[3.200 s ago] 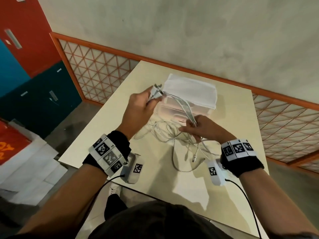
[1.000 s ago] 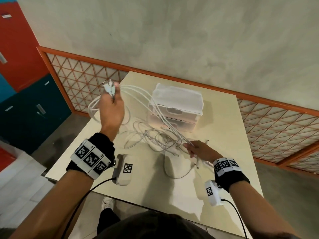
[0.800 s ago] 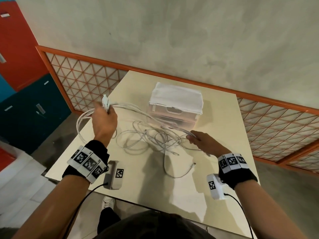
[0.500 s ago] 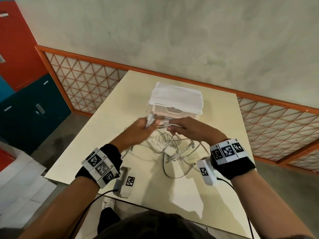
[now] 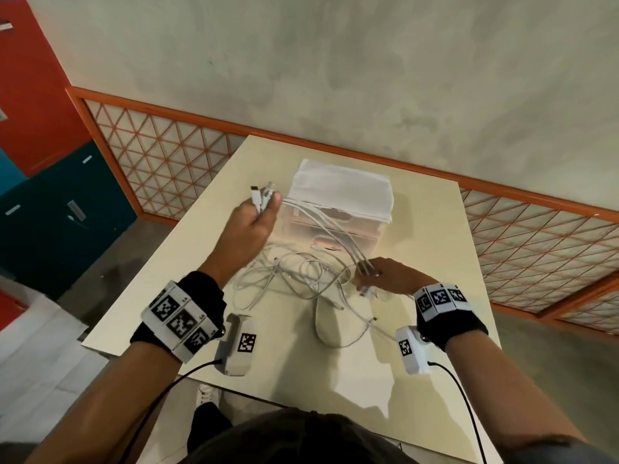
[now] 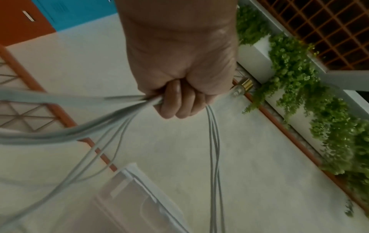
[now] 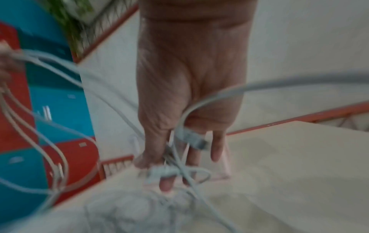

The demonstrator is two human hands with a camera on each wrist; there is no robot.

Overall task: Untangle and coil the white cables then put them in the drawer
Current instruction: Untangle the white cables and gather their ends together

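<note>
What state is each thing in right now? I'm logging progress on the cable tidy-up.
white cables: still tangled on the table, several strands stretched between both hands.
drawer unit: drawers shut, no cables inside yet.
left hand: raised, fist gripping cable ends.
right hand: low over the table, fingers pinching the strands.

I see my left hand (image 5: 249, 222) raised at centre frame, fist clenched around a bundle of white cables (image 5: 321, 226), while my right hand (image 5: 385, 276) sits lower at centre right, fingers pinching the same strands.
</note>
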